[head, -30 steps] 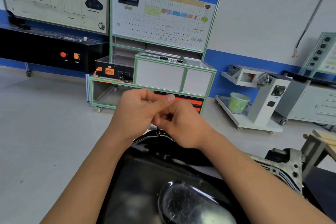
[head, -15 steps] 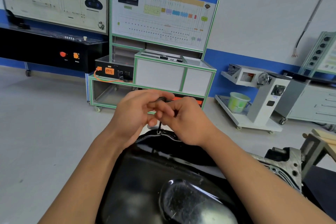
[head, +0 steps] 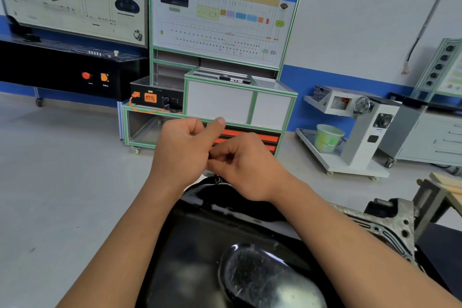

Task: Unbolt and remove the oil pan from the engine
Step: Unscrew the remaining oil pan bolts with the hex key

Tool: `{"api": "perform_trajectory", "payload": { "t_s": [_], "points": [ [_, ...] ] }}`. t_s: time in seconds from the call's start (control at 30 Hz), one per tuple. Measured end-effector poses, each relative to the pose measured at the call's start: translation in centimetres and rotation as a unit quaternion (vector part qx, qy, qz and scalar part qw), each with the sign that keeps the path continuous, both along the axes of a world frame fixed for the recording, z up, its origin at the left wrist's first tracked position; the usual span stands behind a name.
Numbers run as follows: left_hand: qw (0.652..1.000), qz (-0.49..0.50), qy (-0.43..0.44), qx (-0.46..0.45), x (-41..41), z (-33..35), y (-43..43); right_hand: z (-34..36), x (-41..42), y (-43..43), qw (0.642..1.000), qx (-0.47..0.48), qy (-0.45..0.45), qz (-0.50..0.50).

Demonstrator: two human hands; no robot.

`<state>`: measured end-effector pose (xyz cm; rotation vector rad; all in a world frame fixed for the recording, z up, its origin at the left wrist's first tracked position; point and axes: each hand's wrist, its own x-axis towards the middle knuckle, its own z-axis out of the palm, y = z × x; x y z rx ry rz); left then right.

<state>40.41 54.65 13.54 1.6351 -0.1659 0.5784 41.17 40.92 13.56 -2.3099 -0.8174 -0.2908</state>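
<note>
**Tool (head: 217,179) at the pan (head: 195,245) rim**

My right hand (head: 250,167) pinches a thin dark tool that reaches down to the black pan's far edge. My left hand (head: 180,155) touches my right, fingers curled, thumb stuck out; its grip is hidden. The engine (head: 390,222) shows at right.

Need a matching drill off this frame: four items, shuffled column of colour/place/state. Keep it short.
Items:
1. oil pan
2. bucket
3. red button
4. right hand

Descriptions:
A. green, on the white stand at right
B. on the black console, far left
C. glossy black, bottom centre
D. grips a thin tool over the pan's far rim

Pairs: 1-C, 2-A, 3-B, 4-D
</note>
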Motion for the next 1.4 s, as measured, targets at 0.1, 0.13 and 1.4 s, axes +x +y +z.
{"api": "perform_trajectory", "payload": {
  "t_s": [0.1,0.13,1.4],
  "points": [
    [0.998,-0.013,0.033,-0.043,0.3,0.0,0.1,0.0,-0.2,0.0,1.000,0.007,0.010,-0.007],
    [0.995,-0.034,0.048,-0.075,0.3,0.1,0.1,0.1,-0.2,0.0,1.000,0.008,0.014,-0.009],
    [0.924,-0.350,0.083,-0.126,-0.3,-0.6,1.7,0.1,-0.1,-1.2,0.999,0.033,0.019,-0.031]
  ]
}}
